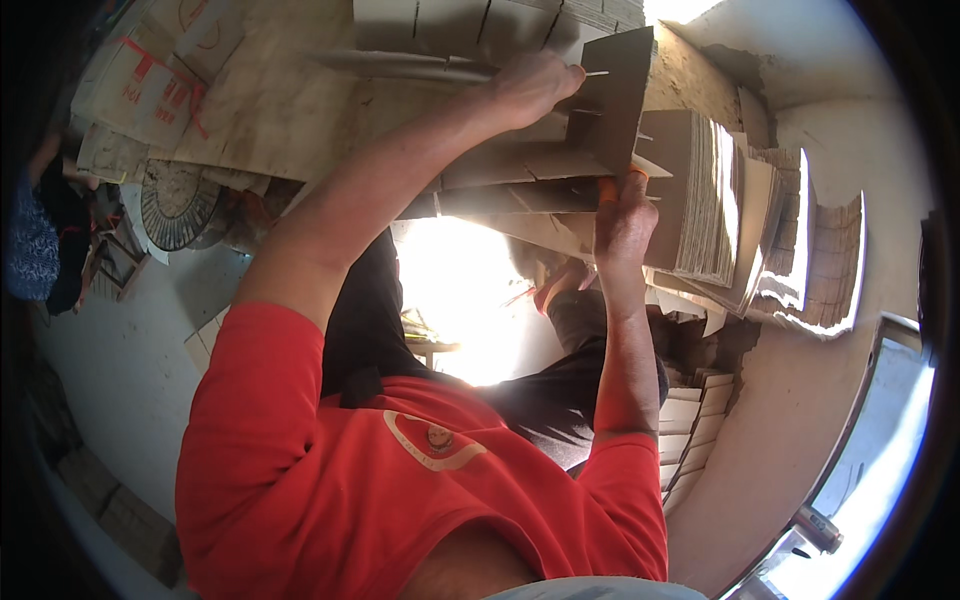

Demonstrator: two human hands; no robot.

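Note:
Above the table edge, several slotted cardboard divider strips [520, 162] stand crosswise with an upright cardboard panel [622, 105]. My left hand [538, 90] reaches across to them, its fingers curled closed at the panel's left side. Exactly what those fingers pinch is partly hidden. At the panel's lower end my right hand [627, 218] is closed on the cardboard dividers, with orange covers on its fingertips. A long blurred strip [420, 66] lies behind my left forearm.
A wooden table [290, 100] spreads ahead. Slotted cardboard [470, 25] is stacked at its far side, and cardboard stacks [700, 195] stand on the right. A white carton [140, 95] sits far left, above a round ribbed object [180, 205]. Bright sunlight falls between my legs.

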